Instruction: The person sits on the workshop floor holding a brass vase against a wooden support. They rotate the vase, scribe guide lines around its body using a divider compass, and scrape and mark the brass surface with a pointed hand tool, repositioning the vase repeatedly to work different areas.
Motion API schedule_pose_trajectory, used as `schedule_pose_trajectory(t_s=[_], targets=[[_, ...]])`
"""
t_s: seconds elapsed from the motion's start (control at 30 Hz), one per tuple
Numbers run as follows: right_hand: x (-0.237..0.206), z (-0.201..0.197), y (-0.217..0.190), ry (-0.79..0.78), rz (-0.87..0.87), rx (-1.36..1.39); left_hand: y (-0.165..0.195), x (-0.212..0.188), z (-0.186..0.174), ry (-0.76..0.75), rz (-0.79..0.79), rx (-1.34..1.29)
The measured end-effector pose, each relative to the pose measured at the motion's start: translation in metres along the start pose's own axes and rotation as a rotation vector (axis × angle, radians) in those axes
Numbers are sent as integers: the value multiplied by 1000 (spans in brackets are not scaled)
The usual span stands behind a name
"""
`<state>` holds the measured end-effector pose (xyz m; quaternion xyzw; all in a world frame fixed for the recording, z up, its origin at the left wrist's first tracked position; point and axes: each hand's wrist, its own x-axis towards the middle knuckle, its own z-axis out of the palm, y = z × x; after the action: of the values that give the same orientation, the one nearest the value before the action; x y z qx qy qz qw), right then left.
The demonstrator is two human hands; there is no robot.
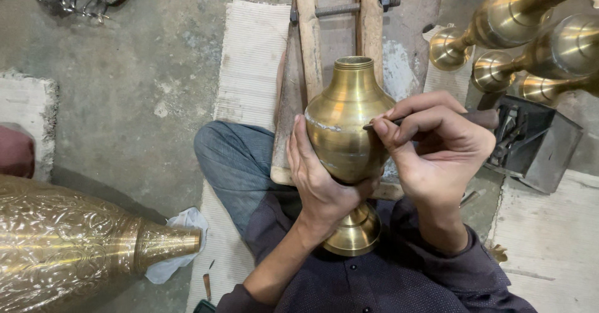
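Head view, looking down. One brass vase [347,132] is lying across the seated person's lap, its mouth pointing away and its flared foot resting near the dark shirt; its neck is lying between two wooden bars [308,32] joined by one threaded bolt [340,9]. The left hand [318,182] is cupping the vase body from the side and below, fingers curled against the brass, thumb lying along its flank. The right hand [437,148] is pinching one slender dark-handled tool [430,118] between thumb and forefingers, the tip touching the shoulder of the vase. At upper right, four plain brass vases [536,38] are lying clustered together, feet pointing toward the centre. Just below them, one open metal box [536,141] is sitting on the floor. At lower left, one large engraved brass vessel [68,244] is lying on its side, its narrow end resting above one white cloth [178,250]. One woven mat [249,63] is covering the concrete floor beneath the person.
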<state>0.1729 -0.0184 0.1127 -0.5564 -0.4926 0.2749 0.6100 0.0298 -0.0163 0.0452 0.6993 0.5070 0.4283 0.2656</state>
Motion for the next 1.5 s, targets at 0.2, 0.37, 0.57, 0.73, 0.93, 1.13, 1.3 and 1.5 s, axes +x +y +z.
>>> schedule_pose_trajectory(t_s=[0.2,0.37,0.57,0.73,0.93,1.13,1.3,1.5], targets=[[-1,-2,1,-24,-64,-10,3,3,0,-2,3,12],[-1,1,4,10,-38,-14,5,7,-3,-14,-16,9],[0,1,3,-26,-122,-38,8,9,-5,-19,-20,25],[3,4,4,3,-63,22,9,13,-5,-26,-60,-27],[2,2,7,-20,-137,-24,11,13,-6,-26,-20,-12],[3,2,15,-23,-193,-5,10,14,-6,-49,-42,-64],[4,3,15,-24,-166,9,7,18,-7,-68,-63,-99],[8,5,17,-42,-224,18,9,21,-5,-72,-92,-113]])
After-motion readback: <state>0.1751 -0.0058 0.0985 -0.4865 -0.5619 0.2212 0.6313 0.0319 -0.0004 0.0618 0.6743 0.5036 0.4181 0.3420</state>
